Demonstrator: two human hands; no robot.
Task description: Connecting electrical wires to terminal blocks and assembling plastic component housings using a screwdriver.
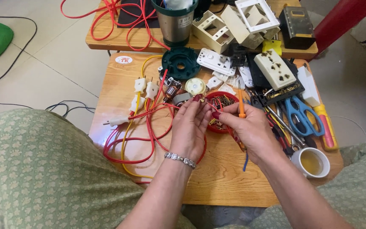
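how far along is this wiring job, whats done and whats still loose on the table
Looks done: three white plugs already sit on the red and yellow wires. In hand: the left hand and right hand meet over the red dish of small metal parts, the right one holding an orange-handled tool; what they pinch is too small to tell. Left: the motor, green housing and white socket plates lie apart, unassembled.

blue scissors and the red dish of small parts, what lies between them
In the head view, a cluster of hand tools lies between the blue scissors and the red dish, with an orange-handled tool at the dish's edge.
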